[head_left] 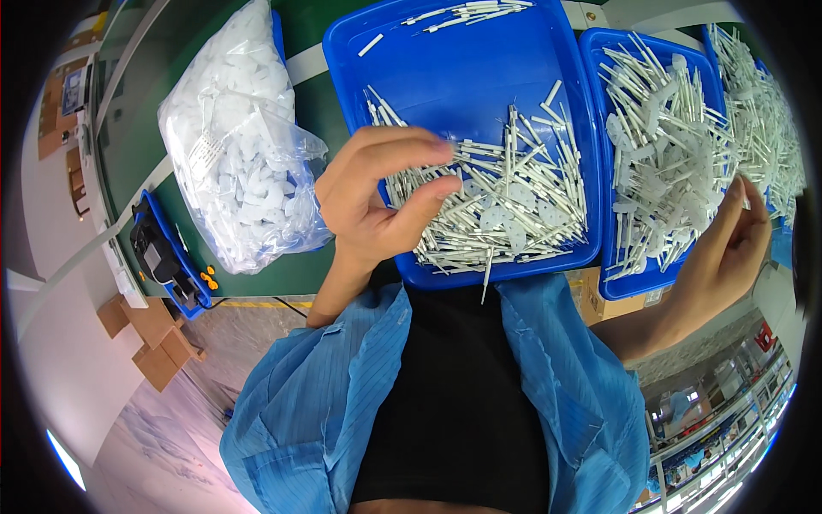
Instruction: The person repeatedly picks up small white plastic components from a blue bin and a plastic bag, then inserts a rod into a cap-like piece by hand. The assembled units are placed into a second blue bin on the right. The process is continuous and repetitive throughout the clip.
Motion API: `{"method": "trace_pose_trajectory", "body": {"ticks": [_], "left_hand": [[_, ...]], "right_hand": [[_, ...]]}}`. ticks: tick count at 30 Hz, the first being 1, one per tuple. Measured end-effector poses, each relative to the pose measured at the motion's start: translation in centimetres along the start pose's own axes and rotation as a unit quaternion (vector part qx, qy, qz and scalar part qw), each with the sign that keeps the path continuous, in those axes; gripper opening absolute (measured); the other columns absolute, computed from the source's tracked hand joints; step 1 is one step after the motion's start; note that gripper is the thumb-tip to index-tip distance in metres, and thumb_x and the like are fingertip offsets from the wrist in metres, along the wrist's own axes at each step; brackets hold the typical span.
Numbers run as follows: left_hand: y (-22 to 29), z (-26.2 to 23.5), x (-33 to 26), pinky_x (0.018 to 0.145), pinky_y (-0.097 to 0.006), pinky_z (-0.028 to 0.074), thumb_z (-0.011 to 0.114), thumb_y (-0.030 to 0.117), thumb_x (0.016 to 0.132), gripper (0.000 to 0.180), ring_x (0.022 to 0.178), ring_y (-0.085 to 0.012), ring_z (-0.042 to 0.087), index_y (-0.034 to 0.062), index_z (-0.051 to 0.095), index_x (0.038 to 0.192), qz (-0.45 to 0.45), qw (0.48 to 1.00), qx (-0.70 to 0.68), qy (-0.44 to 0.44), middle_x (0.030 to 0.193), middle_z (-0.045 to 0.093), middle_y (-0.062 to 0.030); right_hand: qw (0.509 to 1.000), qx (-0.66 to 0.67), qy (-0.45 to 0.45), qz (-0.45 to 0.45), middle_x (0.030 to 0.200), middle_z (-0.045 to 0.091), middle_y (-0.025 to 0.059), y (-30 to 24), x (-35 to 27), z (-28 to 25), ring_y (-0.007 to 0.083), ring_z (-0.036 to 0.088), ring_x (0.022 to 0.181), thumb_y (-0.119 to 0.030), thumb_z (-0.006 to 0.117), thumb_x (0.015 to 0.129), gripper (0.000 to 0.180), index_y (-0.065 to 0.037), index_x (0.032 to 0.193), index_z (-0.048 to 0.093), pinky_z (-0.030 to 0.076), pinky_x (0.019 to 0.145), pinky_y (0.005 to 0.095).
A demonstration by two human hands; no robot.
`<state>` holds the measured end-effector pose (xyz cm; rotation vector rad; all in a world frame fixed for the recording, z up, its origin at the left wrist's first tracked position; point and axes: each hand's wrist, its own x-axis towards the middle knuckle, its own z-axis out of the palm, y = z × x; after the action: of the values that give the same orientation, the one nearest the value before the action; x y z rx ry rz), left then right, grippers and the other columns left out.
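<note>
My left hand (377, 188) hovers over the near left part of the middle blue tray (462, 77), its fingers curved and apart from the thumb, with nothing visible between them. Thin white rods (479, 231) lie heaped in that tray's near half, and a few translucent plastic pieces (505, 224) rest on them. At the near right edge of a second blue tray (610, 265), my right hand (728, 253) has its fingers drawn together. Whatever its fingertips may hold is hidden. The second tray is full of white rods with translucent plastic pieces (664, 184) among them.
Left of the middle tray, a clear bag (231, 163) bulges with white plastic pieces on the green table (193, 68). A small blue tray (171, 257) with black items and some orange pieces (208, 277) sits at the left edge. Another rod heap (762, 128) stands far right.
</note>
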<state>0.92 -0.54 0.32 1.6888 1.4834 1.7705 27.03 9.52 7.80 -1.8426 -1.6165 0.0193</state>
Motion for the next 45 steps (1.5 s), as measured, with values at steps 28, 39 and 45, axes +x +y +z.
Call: {"method": "trace_pose_trajectory", "body": {"ticks": [28, 39, 45], "left_hand": [[0.5, 0.3, -0.8, 0.07, -0.029, 0.055, 0.067, 0.003, 0.088, 0.022, 0.08, -0.0186, 0.068, 0.003, 0.07, 0.11, -0.179, 0.968, 0.101, -0.144, 0.101, 0.072, -0.0122], [-0.5, 0.3, -1.4, 0.075, -0.029, 0.059, 0.064, 0.002, 0.094, 0.025, 0.089, -0.024, 0.072, -0.0033, 0.062, 0.118, -0.348, 0.891, -0.273, 0.103, 0.111, 0.069, -0.0172], [-1.1, 0.3, -2.2, 0.082, -0.03, 0.058, 0.065, -0.004, 0.091, 0.023, 0.095, -0.0213, 0.07, -0.0046, 0.064, 0.114, -0.295, 0.915, -0.253, 0.107, 0.109, 0.07, -0.0179]], "right_hand": [[0.717, 0.195, -0.663, -0.092, 0.082, 0.066, 0.0174, -3.7, -4.5, 1.1, 0.0344, 0.066, 0.074, -0.011, 0.053, 0.099, 0.012, -0.001, 0.105, 0.052, 0.051, 0.065, 0.0408], [0.794, 0.24, -0.543, -0.131, 0.079, 0.066, 0.0192, -5.6, -8.6, 7.2, 0.0395, 0.064, 0.066, -0.013, 0.054, 0.099, 0.012, -0.002, 0.102, 0.055, 0.048, 0.057, 0.0467], [0.816, 0.354, -0.437, -0.136, 0.073, 0.066, 0.0157, -7.3, -9.4, 6.5, 0.034, 0.067, 0.061, -0.013, 0.06, 0.097, 0.013, -0.004, 0.106, 0.056, 0.049, 0.051, 0.0404]]}}
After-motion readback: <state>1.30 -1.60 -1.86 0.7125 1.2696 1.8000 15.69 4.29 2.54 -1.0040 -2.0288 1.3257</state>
